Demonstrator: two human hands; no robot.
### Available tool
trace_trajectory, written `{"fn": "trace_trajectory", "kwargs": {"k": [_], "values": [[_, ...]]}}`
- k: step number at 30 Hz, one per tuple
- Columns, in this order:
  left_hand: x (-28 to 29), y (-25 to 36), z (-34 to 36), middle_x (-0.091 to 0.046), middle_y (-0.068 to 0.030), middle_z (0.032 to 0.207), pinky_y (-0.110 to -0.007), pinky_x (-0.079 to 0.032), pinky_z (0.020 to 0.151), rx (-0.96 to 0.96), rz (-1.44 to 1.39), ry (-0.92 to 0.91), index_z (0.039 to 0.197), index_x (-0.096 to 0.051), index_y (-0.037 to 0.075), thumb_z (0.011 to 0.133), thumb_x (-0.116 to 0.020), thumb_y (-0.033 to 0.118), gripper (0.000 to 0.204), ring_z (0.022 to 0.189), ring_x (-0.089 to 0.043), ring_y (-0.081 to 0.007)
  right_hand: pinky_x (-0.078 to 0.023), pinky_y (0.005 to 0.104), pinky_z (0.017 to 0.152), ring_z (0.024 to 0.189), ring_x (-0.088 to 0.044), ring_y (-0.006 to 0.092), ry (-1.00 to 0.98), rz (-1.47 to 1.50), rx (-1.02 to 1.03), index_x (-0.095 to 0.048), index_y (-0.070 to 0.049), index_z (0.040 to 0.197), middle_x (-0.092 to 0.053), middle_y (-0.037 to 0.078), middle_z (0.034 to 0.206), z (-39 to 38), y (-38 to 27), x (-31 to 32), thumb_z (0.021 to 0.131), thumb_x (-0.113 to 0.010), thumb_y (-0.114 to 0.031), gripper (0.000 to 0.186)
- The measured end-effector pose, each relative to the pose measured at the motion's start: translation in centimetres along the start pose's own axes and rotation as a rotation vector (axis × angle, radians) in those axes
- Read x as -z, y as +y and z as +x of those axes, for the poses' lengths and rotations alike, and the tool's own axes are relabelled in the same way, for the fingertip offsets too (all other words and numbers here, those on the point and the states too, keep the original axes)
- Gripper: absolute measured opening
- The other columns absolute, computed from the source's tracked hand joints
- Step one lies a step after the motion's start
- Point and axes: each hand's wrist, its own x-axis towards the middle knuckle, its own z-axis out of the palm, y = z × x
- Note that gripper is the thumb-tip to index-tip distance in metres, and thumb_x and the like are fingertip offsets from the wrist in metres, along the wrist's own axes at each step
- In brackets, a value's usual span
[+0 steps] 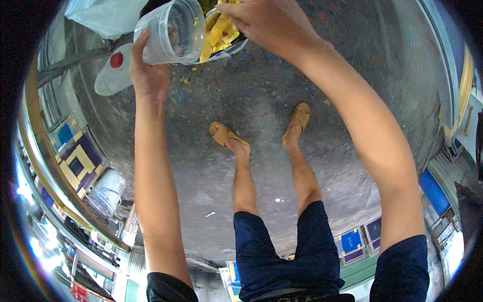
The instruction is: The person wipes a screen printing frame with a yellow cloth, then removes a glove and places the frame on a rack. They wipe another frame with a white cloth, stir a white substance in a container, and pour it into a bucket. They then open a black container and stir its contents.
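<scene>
My left hand (149,70) is wrapped round a clear plastic tub (171,35), which is tilted with its open mouth turned to the right. Nothing shows inside the tub except my fingers seen through its wall. Just right of it, at the top edge, is a bin (232,52) holding crumpled yellow scraps (219,34). Over these scraps my right hand (251,16) is closed, its fingertips pinched together. What they grip, if anything, is too small and cut off to make out.
Left of the tub lie a whitish translucent bottle (111,75) with a red spot and a pale plastic bag (105,17). Blue and purple framed panels (80,161) lean by a white bucket (107,191) at left. Paint specks dot the dark floor (271,80) around my sandals.
</scene>
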Motion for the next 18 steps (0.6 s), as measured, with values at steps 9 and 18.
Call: {"fn": "trace_trajectory", "kwargs": {"k": [9, 18], "values": [[-0.7, -0.3, 2.3, -0.054, -0.0175, 0.147, -0.055, -0.037, 0.119, -0.145, -0.03, 0.017, 0.148, -0.047, 0.002, 0.098, -0.062, 0.037, 0.063, 0.136, -0.052, -0.0367, -0.062, 0.0398, 0.072, 0.088, -0.073, 0.0298, 0.077, 0.147, 0.196, -0.074, -0.008, 0.099, -0.069, 0.01, 0.086, -2.9, -2.8, 3.1, 0.088, -0.065, -0.015, 0.015], [4.3, -0.8, -2.6, -0.025, -0.0291, 0.167, -0.062, -0.027, 0.124, 0.174, -0.63, -0.471, 0.162, -0.036, 0.023, 0.095, -0.055, 0.067, 0.083, 0.149, -0.032, -0.051, -0.037, 0.0327, 0.051, 0.056, -0.045, 0.0164, 0.194, 0.376, -0.059, -0.077, -0.007, 0.123, -0.048, 0.003, 0.064, -8.0, -4.2, 10.0, 0.084, -0.078, -0.004, 0.039]]}}
